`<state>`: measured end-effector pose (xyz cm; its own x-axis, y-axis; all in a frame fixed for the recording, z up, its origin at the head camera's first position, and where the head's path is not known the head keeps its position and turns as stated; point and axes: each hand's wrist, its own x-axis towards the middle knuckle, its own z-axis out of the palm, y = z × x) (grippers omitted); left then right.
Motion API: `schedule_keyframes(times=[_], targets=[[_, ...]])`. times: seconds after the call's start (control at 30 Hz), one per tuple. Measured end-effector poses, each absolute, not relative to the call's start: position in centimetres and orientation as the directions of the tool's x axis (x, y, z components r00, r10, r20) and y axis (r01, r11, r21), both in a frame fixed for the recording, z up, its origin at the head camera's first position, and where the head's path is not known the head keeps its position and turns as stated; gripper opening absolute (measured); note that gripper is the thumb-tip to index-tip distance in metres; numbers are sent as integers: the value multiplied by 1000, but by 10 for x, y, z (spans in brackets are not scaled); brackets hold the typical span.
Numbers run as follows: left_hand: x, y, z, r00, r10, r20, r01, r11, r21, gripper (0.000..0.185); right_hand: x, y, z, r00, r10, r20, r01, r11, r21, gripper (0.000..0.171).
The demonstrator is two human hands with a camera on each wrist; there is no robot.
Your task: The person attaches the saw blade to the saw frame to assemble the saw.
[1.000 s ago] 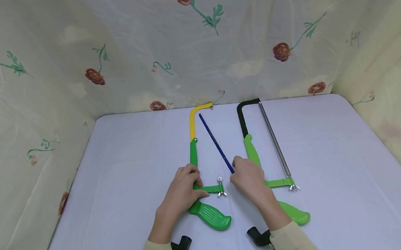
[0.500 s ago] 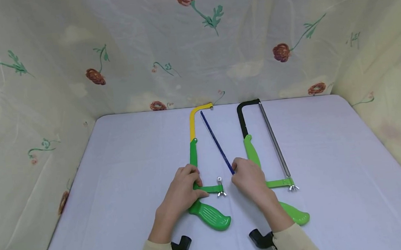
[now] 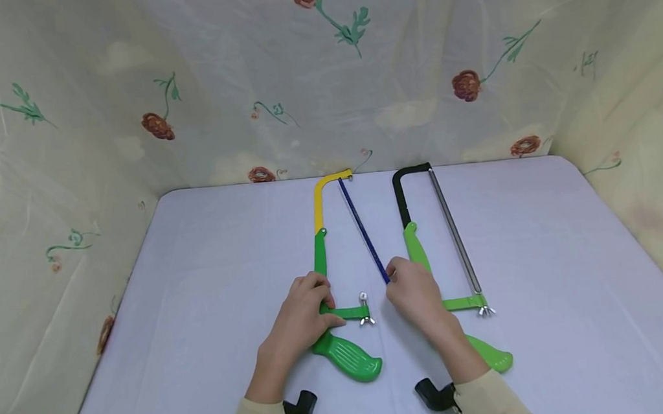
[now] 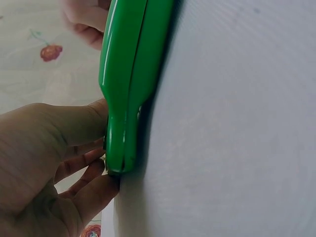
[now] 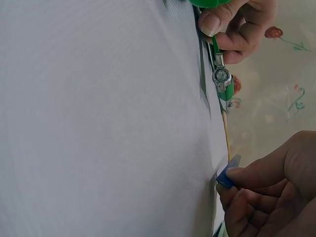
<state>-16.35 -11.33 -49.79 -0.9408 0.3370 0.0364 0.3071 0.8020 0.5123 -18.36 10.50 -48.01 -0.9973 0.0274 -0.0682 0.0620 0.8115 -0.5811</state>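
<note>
A hacksaw frame [image 3: 352,358], green with a yellow front arm [image 3: 318,208], lies on the white cloth. My left hand [image 3: 299,315] grips it by the green part just above the handle; in the left wrist view the thumb and fingers [image 4: 94,197] close about its end. A blue hacksaw blade [image 3: 364,230] is pinched by its near end between the thumb and fingers of my right hand [image 3: 416,294]. Its far end reaches the tip of the yellow arm; whether they touch I cannot tell. A wing nut [image 3: 367,321] sits on the green crossbar [image 3: 348,313].
To the right lies a second hacksaw [image 3: 418,249], light green and black, with a grey blade [image 3: 455,230] fitted. My right forearm crosses over part of it. A flower-printed curtain [image 3: 300,105] rises behind and beside the table [image 3: 224,254].
My right hand has shifted slightly right and the blue blade's far end has moved away from me and right, up to the yellow arm's tip. The left hand stays put.
</note>
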Motion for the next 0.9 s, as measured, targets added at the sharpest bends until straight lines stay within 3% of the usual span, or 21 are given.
schedule_keyframes(times=[0.9], targets=[[-162,-113,-499,-944,329,33,299,805,512,28,-192,109,-489,-991,46,-128,123,698,-705,22]])
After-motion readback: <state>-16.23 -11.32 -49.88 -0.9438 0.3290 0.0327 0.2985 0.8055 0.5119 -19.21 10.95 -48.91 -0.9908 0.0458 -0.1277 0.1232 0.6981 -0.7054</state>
